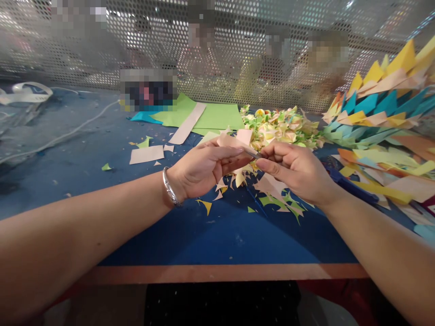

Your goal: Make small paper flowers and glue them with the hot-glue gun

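My left hand (207,165), with a silver bangle at its wrist, pinches a piece of pale pink paper (229,141) between thumb and fingers. Close against it, my right hand (292,170) is closed on a thin grey metal tool (254,154), whose tip meets the paper's edge; most of the tool is hidden in the fingers, so its exact kind is unclear. Behind both hands lies a heap of small curled paper pieces (272,129) in cream, pink and green. Cut paper scraps (272,186) are scattered on the blue table (217,240) below them.
Green sheets (220,116) lie at the back with a pink strip (188,122) across them. A pink rectangle (147,155) sits to the left. At right are a layered, pointed paper piece (384,104), dark-blue-handled scissors (355,186) and paper strips (404,158). A perforated screen (224,59) stands behind.
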A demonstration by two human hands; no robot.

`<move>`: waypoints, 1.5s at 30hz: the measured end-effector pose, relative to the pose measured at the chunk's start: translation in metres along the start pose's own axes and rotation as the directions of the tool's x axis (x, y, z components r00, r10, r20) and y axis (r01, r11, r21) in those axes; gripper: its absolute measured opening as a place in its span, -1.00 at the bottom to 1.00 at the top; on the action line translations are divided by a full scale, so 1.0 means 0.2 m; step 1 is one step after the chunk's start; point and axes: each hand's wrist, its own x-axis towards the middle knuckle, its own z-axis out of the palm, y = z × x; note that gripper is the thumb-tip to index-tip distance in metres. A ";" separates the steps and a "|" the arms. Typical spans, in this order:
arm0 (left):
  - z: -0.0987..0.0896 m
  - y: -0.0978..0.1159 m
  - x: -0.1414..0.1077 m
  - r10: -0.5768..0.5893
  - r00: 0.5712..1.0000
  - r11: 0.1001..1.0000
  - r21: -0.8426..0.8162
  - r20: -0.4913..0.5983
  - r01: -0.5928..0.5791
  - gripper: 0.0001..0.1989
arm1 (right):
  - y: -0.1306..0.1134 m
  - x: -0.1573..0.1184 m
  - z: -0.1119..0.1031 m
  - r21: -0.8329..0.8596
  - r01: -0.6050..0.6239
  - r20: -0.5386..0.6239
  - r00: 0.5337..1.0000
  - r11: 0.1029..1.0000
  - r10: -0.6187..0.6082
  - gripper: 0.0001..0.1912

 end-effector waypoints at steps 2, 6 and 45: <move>0.00 0.00 0.00 0.004 1.000 1.000 -0.001 0.001 -0.004 -0.73 | 0.00 0.00 0.00 -0.004 0.002 -0.003 1.000 1.000 -0.002 -0.61; 0.00 0.00 0.00 -0.020 1.000 1.000 -0.001 0.010 0.020 -0.72 | -0.01 0.00 0.00 -0.040 0.009 0.000 1.000 0.999 -0.009 -0.64; 0.00 -0.02 -0.01 0.026 0.996 0.994 0.100 0.082 -0.034 -0.83 | -0.02 -0.01 -0.01 -0.110 0.036 0.009 0.999 0.993 -0.035 -0.61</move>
